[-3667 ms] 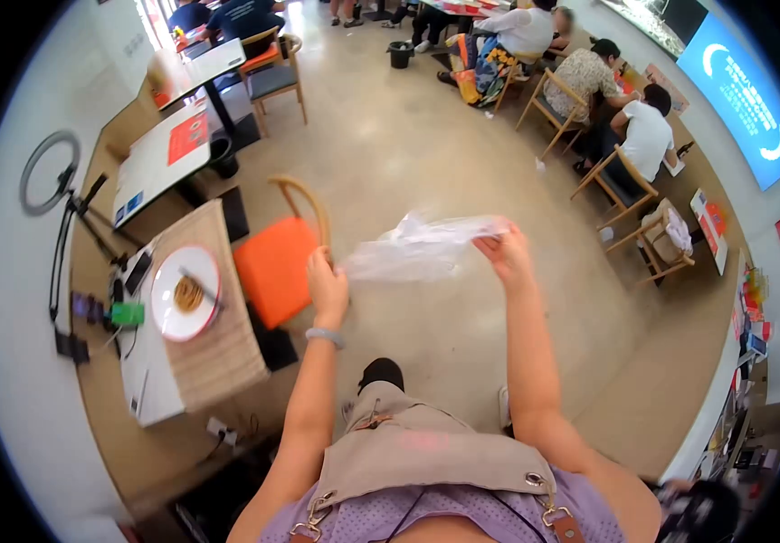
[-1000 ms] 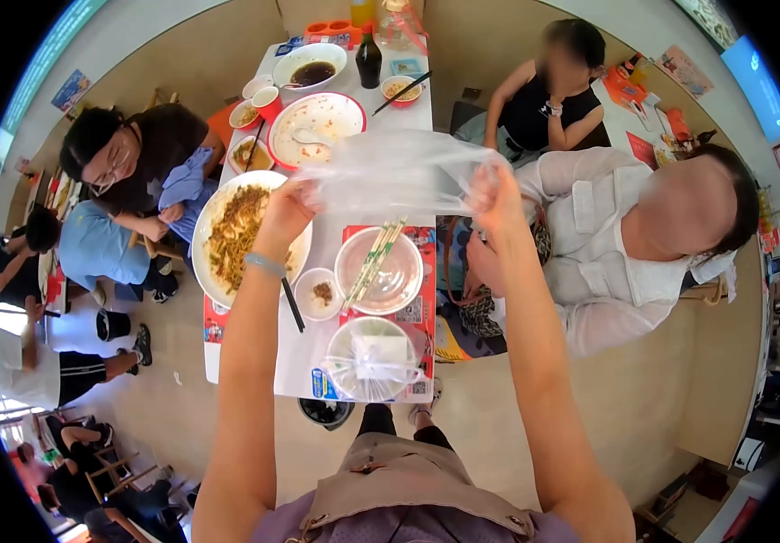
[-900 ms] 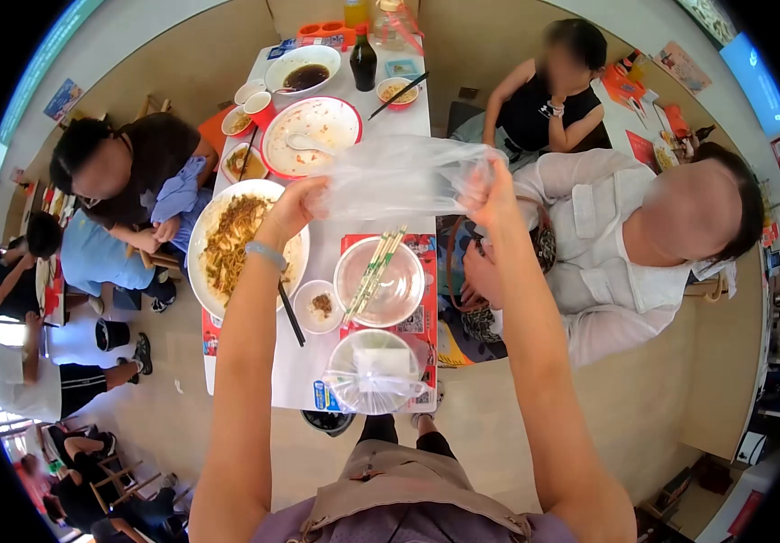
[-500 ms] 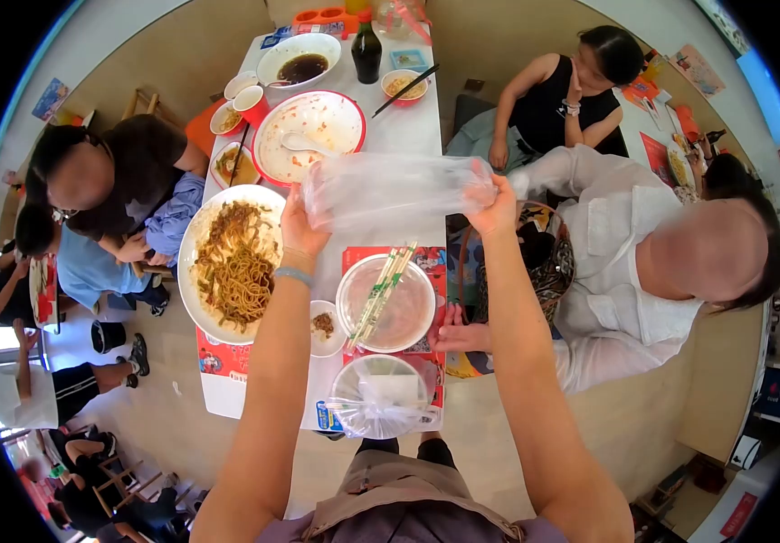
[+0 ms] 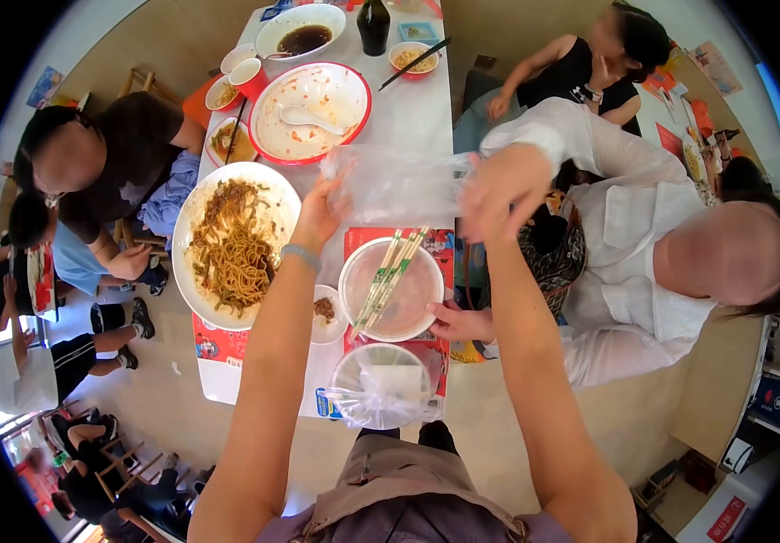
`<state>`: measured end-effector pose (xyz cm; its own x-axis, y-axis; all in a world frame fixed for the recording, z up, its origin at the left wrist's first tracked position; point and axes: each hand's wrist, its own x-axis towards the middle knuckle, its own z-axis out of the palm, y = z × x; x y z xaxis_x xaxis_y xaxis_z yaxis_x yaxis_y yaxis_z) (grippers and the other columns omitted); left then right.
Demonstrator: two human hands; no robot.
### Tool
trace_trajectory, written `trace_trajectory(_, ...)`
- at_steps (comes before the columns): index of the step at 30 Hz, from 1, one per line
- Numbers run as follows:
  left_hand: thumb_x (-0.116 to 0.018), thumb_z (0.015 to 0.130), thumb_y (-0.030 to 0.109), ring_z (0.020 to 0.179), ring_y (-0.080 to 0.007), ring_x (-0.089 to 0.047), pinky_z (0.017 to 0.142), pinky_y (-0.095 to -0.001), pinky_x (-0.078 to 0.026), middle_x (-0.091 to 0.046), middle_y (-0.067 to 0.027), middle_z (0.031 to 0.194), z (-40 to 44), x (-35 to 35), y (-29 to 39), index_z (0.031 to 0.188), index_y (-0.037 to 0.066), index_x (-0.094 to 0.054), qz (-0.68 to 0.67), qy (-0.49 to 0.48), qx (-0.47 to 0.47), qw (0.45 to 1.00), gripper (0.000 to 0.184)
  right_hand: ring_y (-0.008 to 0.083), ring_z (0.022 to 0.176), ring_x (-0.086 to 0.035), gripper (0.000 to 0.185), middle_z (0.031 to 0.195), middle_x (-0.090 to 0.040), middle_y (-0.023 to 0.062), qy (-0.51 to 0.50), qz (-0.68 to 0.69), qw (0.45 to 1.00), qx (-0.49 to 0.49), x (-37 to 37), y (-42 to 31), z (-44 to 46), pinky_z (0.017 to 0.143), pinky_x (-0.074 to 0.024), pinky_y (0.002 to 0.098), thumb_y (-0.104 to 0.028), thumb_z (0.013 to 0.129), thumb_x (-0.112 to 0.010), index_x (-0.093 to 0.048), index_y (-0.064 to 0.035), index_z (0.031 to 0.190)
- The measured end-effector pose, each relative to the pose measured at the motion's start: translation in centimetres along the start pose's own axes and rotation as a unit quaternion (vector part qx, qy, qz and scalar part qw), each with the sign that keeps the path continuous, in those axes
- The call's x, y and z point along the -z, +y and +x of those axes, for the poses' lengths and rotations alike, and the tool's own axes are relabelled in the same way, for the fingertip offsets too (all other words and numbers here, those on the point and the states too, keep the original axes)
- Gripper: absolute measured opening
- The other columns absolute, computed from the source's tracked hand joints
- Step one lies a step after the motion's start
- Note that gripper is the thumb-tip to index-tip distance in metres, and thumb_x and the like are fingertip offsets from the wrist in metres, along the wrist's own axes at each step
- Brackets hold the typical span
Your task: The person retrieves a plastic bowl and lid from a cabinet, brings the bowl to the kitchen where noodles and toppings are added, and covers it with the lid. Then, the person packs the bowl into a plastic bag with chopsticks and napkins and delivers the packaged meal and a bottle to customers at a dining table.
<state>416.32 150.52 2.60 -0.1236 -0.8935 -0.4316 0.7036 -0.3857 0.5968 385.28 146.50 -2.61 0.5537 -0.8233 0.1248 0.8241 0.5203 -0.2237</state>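
A clear plastic bag (image 5: 399, 188) is stretched sideways above the table between my two hands. My left hand (image 5: 322, 213) is closed on its left end. At the right end, my right hand (image 5: 478, 210) grips the bag, partly covered by a blurred hand (image 5: 515, 181) of the person in white. That person's other hand (image 5: 461, 322) touches the rim of a lidded round takeout container (image 5: 363, 262). Paper-wrapped chopsticks (image 5: 390, 285) lie on the lid. Closer to me stands another round container (image 5: 381, 371) inside a knotted clear bag.
Left of my forearm is a large plate of noodles (image 5: 245, 258), beside a small dish (image 5: 325, 312). Farther back are a red-rimmed bowl (image 5: 272, 109) with a spoon, a bowl of dark liquid (image 5: 281, 25) and a dark bottle (image 5: 373, 29). People sit on both sides.
The person in white has brought one hand over my right hand, and the other against the container's rim. The bag stays stretched between my hands. The view has shifted slightly.
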Motion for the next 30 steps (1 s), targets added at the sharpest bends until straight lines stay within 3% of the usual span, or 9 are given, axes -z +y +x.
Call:
trace_trajectory(5,-0.05,0.081,0.013,0.087,-0.0098,-0.049,0.069,-0.0245,-0.039,-0.05,0.002,0.126,-0.5,0.2,-0.2,0.13,0.015,-0.041,0.025,-0.013,0.002,1.0,0.049,0.0282,0.111,-0.048,0.045,0.121,-0.051,0.0107,0.282,-0.102,0.95,0.082,-1.6,1.6,-0.4,0.092,-0.0392,0.0418,-0.043,0.089,-0.042,-0.045,-0.0108,0.121)
trace_trajectory(13,-0.048,0.081,0.012,0.111,-0.0117,-0.044,0.082,-0.0268,-0.036,-0.046,0.0003,0.131,-0.8,1.3,-0.9,0.136,0.023,-0.032,0.017,-0.033,0.014,0.999,0.059,0.0269,0.108,-0.05,0.047,0.118,-0.053,0.008,0.302,-0.102,0.945,0.074,-2.8,2.4,-1.1,0.092,-0.0395,0.0429,-0.047,0.089,-0.036,-0.047,-0.0117,0.118)
trace_trajectory(19,-0.045,0.081,0.009,0.109,-0.014,-0.046,0.081,-0.0252,-0.039,-0.043,-0.0029,0.134,-0.4,2.7,-1.2,0.138,0.022,-0.029,0.011,-0.074,0.024,0.997,0.061,0.0241,0.098,-0.055,0.045,0.109,-0.057,0.0069,0.364,-0.113,0.922,0.068,-2.7,2.8,-1.5,0.079,-0.046,0.0385,-0.046,0.089,-0.036,-0.049,-0.0118,0.115)
trace_trajectory(21,-0.048,0.077,0.009,0.075,-0.0111,-0.047,0.069,-0.025,-0.041,-0.043,-0.0035,0.134,-0.7,2.1,-1.1,0.138,0.024,-0.029,0.013,-0.04,0.033,0.999,0.065,0.0231,0.093,-0.057,0.044,0.107,-0.058,0.0066,0.373,-0.119,0.918,0.062,-1.5,2.7,-1.9,0.074,-0.0475,0.0367,-0.046,0.089,-0.037,-0.05,-0.0118,0.114)
trace_trajectory(24,-0.049,0.076,0.008,0.087,-0.0125,-0.051,0.071,-0.0251,-0.041,-0.04,-0.0051,0.136,-0.3,2.9,-1.1,0.138,0.024,-0.028,-0.001,-0.059,0.036,0.998,0.067,0.025,0.106,-0.053,0.037,0.118,-0.055,0.009,0.392,-0.097,0.913,0.062,0.9,2.1,-2.8,0.09,-0.0432,0.0402,-0.028,0.091,-0.034,-0.05,-0.0063,0.117)
trace_trajectory(25,-0.049,0.076,0.008,0.087,-0.0125,-0.051,0.071,-0.0251,-0.041,-0.04,-0.0051,0.136,-0.4,2.8,-1.0,0.138,0.024,-0.028,-0.001,-0.06,0.035,0.998,0.067,0.0247,0.105,-0.054,0.036,0.116,-0.055,0.0094,0.194,-0.016,0.981,0.01,1.4,1.8,-2.9,0.089,-0.0439,0.0401,-0.027,0.091,-0.035,-0.05,-0.0058,0.116)
trace_trajectory(27,-0.046,0.08,0.009,0.11,-0.0162,-0.046,0.08,-0.0254,-0.039,-0.043,-0.0047,0.134,-0.7,2.5,-1.0,0.139,0.023,-0.027,0.033,-0.049,0.033,0.998,0.064,0.0245,0.104,-0.054,0.035,0.115,-0.056,0.0098,-0.018,0.064,0.997,-0.043,2.4,1.4,-3.0,0.087,-0.0446,0.04,-0.025,0.09,-0.035,-0.051,-0.0053,0.115)
trace_trajectory(29,-0.046,0.08,0.009,0.113,-0.0173,-0.045,0.083,-0.0266,-0.039,-0.042,-0.0057,0.135,-0.6,2.9,-0.8,0.14,0.023,-0.025,0.032,-0.07,0.036,0.996,0.065,0.025,0.102,-0.055,0.034,0.114,-0.056,0.0109,0.426,-0.125,0.896,0.034,-2.9,2.8,-1.7,0.086,-0.0454,0.04,-0.023,0.087,-0.04,-0.052,-0.0039,0.113)
trace_trajectory(30,-0.047,0.079,0.008,0.116,-0.0184,-0.043,0.087,-0.0278,-0.04,-0.041,-0.0067,0.135,-0.8,3.1,-0.8,0.14,0.023,-0.024,0.031,-0.088,0.044,0.995,0.066,0.025,0.102,-0.055,0.034,0.114,-0.056,0.0109,0.425,-0.125,0.896,0.035,-2.6,2.7,-1.8,0.086,-0.0454,0.04,-0.023,0.087,-0.04,-0.052,-0.0039,0.113)
